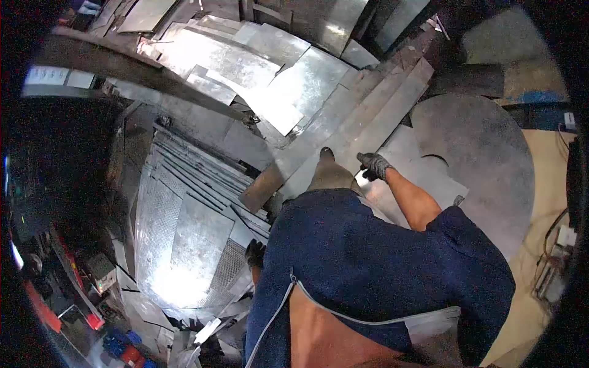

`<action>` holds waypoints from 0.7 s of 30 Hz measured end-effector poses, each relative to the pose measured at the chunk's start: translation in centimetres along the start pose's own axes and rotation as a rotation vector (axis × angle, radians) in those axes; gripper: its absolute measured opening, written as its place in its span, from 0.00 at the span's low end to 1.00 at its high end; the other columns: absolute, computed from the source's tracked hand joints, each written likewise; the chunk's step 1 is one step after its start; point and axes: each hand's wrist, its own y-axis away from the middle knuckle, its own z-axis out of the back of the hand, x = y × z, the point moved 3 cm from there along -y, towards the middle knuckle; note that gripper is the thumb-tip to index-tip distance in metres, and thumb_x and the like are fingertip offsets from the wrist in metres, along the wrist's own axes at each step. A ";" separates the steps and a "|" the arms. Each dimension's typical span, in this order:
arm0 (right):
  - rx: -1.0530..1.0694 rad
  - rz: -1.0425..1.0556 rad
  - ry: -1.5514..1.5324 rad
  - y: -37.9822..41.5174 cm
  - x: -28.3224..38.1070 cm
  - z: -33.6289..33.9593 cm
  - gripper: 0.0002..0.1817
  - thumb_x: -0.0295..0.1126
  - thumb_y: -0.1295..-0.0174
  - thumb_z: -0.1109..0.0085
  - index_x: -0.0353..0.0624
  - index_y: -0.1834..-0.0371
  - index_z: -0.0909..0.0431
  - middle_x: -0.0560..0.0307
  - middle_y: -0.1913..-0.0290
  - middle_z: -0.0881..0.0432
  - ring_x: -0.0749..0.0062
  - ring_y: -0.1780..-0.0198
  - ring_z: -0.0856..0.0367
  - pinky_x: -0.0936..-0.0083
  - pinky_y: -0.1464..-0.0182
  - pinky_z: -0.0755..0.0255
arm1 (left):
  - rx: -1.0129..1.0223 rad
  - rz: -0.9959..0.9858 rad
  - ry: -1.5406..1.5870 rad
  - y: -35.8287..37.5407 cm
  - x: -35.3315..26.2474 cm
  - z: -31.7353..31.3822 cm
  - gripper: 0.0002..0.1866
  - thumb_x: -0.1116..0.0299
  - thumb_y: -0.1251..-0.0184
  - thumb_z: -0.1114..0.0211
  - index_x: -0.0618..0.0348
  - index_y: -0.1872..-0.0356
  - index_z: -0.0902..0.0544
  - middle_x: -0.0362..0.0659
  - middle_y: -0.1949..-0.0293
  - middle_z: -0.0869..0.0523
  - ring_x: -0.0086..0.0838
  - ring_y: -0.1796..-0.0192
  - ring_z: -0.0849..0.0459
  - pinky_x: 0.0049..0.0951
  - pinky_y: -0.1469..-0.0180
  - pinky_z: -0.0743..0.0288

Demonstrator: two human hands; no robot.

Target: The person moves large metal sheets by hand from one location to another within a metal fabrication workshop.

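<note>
I look down past a wide dark blue zipped jacket (374, 245) at the bottom. A large round grey metal plate (485, 153) lies at the right of the frame; a thick stack of solid and perforated silver metal sheets (196, 236) fills the left-centre. Long flat grey metal strips (399, 101) run diagonally above centre, and a pale grey metal sheet (431, 175) lies between them and the round plate. The right hand (375, 167), in a dark grey knit glove, has curled fingers just beside that pale sheet; I cannot tell whether it grasps anything. The left hand (255, 253), dark-gloved, sits by the stack's right edge, mostly hidden, its grip unreadable. I judge the step as positioning among the sheets; a next move calls for secure footing and care around edges.
</note>
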 end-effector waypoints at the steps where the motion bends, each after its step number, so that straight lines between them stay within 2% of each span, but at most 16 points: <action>1: 0.010 0.011 0.015 -1.2 0.8 1.5 0.38 0.66 0.34 0.47 0.42 0.38 0.27 0.47 0.51 0.15 0.58 0.69 0.14 0.62 0.72 0.20 | -0.361 -0.018 -0.192 0.1 0.3 -0.4 0.29 0.54 0.28 0.36 0.55 0.30 0.27 0.56 0.40 0.19 0.52 0.46 0.17 0.54 0.50 0.18; 2: -0.010 0.037 -0.011 -2.0 1.7 3.1 0.37 0.65 0.33 0.48 0.42 0.40 0.26 0.47 0.52 0.15 0.59 0.70 0.14 0.62 0.73 0.20 | -0.364 0.044 -0.085 1.4 0.4 -2.4 0.30 0.56 0.28 0.36 0.56 0.29 0.29 0.56 0.38 0.21 0.53 0.43 0.19 0.55 0.47 0.19; 3: 0.044 -0.023 -0.113 -4.3 2.0 4.9 0.35 0.65 0.33 0.48 0.42 0.42 0.26 0.47 0.53 0.16 0.61 0.72 0.16 0.63 0.74 0.21 | -0.369 0.047 -0.099 1.3 0.1 -4.0 0.30 0.56 0.28 0.36 0.56 0.29 0.29 0.56 0.38 0.21 0.53 0.43 0.19 0.55 0.47 0.19; 5: -0.058 0.015 -0.202 -3.1 5.3 7.8 0.33 0.63 0.33 0.46 0.43 0.44 0.26 0.49 0.53 0.16 0.62 0.73 0.18 0.62 0.75 0.23 | -0.273 0.003 -0.133 0.7 -0.7 -8.0 0.29 0.54 0.28 0.36 0.55 0.30 0.28 0.54 0.38 0.21 0.50 0.44 0.18 0.53 0.48 0.20; 7: -0.063 0.113 -0.246 -4.8 5.6 11.3 0.31 0.61 0.33 0.45 0.44 0.44 0.27 0.50 0.54 0.17 0.64 0.74 0.19 0.63 0.75 0.24 | -0.177 -0.038 -0.157 -0.1 -1.1 -11.6 0.29 0.52 0.28 0.36 0.53 0.31 0.27 0.52 0.38 0.21 0.47 0.44 0.17 0.51 0.49 0.20; 8: -0.087 0.093 -0.354 -4.2 6.1 12.5 0.29 0.60 0.32 0.44 0.46 0.43 0.28 0.52 0.55 0.17 0.65 0.73 0.18 0.65 0.74 0.23 | -0.132 -0.056 -0.168 -0.1 -1.2 -13.1 0.29 0.51 0.29 0.36 0.52 0.31 0.27 0.52 0.37 0.21 0.46 0.44 0.17 0.50 0.49 0.20; 9: -0.133 0.076 -0.331 -2.5 7.2 13.4 0.29 0.61 0.33 0.43 0.47 0.43 0.27 0.54 0.58 0.18 0.66 0.73 0.19 0.66 0.74 0.23 | -0.135 -0.053 -0.174 0.0 -2.0 -15.4 0.29 0.51 0.29 0.36 0.52 0.31 0.27 0.52 0.37 0.21 0.46 0.44 0.17 0.50 0.49 0.20; 11: -0.155 0.166 -0.385 -2.9 6.1 15.2 0.31 0.62 0.34 0.43 0.48 0.43 0.27 0.56 0.60 0.19 0.66 0.73 0.19 0.67 0.74 0.24 | -0.130 -0.083 -0.622 -0.2 -6.5 -23.2 0.28 0.48 0.29 0.37 0.51 0.33 0.25 0.49 0.41 0.18 0.43 0.48 0.15 0.43 0.55 0.22; 14: -0.152 0.068 -0.395 -3.9 3.0 16.3 0.33 0.63 0.35 0.44 0.48 0.40 0.28 0.54 0.57 0.20 0.63 0.72 0.18 0.64 0.73 0.24 | 0.006 -0.420 -1.060 -3.8 -8.9 -25.6 0.24 0.49 0.29 0.37 0.54 0.41 0.21 0.45 0.49 0.13 0.40 0.56 0.12 0.41 0.58 0.22; 16: -0.142 -0.048 -0.455 -4.7 0.0 15.8 0.35 0.64 0.35 0.43 0.50 0.36 0.30 0.52 0.52 0.19 0.57 0.69 0.17 0.60 0.71 0.23 | 0.092 -0.597 -1.283 -6.6 -10.2 -26.5 0.23 0.51 0.30 0.36 0.55 0.42 0.20 0.45 0.49 0.13 0.39 0.55 0.12 0.42 0.57 0.21; 17: -0.144 -0.090 -0.481 -4.5 -1.3 15.1 0.36 0.65 0.36 0.43 0.51 0.35 0.31 0.51 0.49 0.19 0.54 0.67 0.16 0.58 0.70 0.23 | -0.001 -0.356 -1.049 -6.4 -11.0 -28.8 0.22 0.54 0.30 0.36 0.57 0.42 0.20 0.47 0.48 0.13 0.39 0.54 0.12 0.43 0.53 0.21; 19: -0.137 -0.203 -0.428 -4.6 -4.2 13.9 0.38 0.67 0.37 0.43 0.53 0.32 0.33 0.50 0.46 0.19 0.50 0.64 0.15 0.53 0.68 0.22 | -0.094 -0.122 -0.795 -7.1 -12.3 -30.5 0.21 0.57 0.31 0.35 0.59 0.43 0.19 0.49 0.46 0.14 0.38 0.52 0.12 0.44 0.48 0.20; 21: -0.104 -0.282 -0.423 -5.2 -7.1 12.6 0.39 0.67 0.37 0.44 0.53 0.31 0.33 0.49 0.45 0.19 0.47 0.65 0.15 0.49 0.68 0.21 | 0.125 -0.564 -1.811 -9.7 -13.3 -31.2 0.18 0.59 0.28 0.39 0.59 0.45 0.19 0.51 0.44 0.15 0.37 0.51 0.12 0.43 0.47 0.20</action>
